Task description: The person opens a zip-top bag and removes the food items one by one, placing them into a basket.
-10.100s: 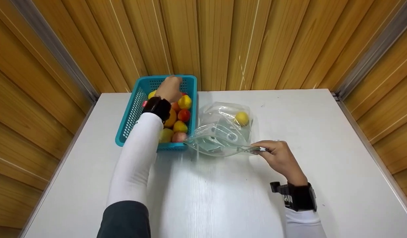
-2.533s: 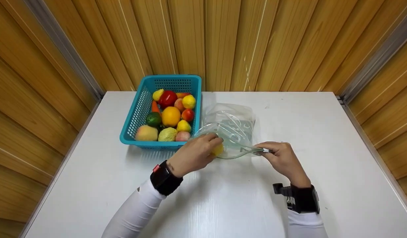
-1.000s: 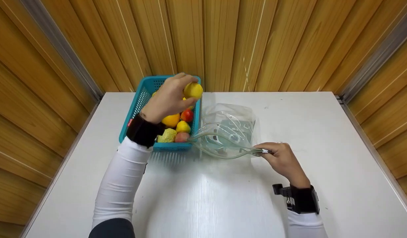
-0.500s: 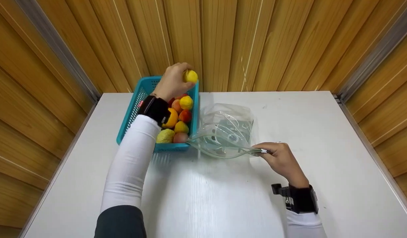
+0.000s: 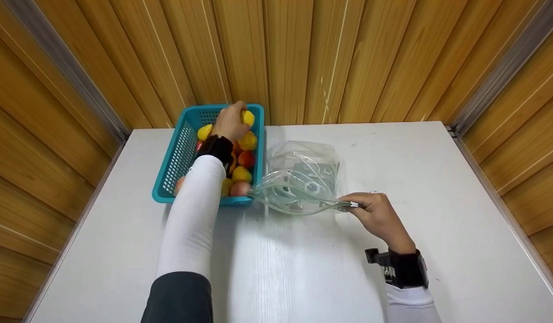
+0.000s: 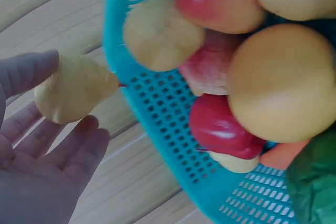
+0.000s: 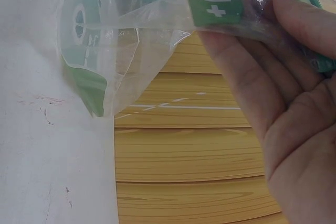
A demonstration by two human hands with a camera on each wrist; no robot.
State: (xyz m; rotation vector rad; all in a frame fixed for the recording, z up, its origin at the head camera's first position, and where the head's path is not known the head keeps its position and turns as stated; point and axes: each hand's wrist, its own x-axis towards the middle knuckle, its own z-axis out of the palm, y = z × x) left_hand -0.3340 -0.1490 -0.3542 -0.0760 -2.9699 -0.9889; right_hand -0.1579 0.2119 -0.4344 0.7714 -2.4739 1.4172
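My left hand [image 5: 230,123] pinches a yellow pear [image 5: 247,118] over the far end of a teal plastic basket [image 5: 168,168]. In the left wrist view the pear [image 6: 73,90] sits between thumb and fingers, its stem end toward the basket's rim. Several fruits and vegetables fill the basket, among them an orange [image 6: 286,82] and a red bell pepper [image 6: 220,124]. My right hand [image 5: 376,214] grips one corner of the mouth of a clear zip bag [image 5: 299,154] lying on the table. The bag's mouth gapes toward me, and no fruit shows inside.
The bag's left corner overlaps the basket's near right corner. A white table [image 5: 276,269] carries everything, with ribbed wood-look panels [image 5: 285,58] rising behind it and on both sides. My left forearm covers part of the basket.
A yellow fruit lay in the bag earlier; later my left hand held one at its mouth, then carried one to the basket. Now the pear is lower there. My right hand keeps its grip.
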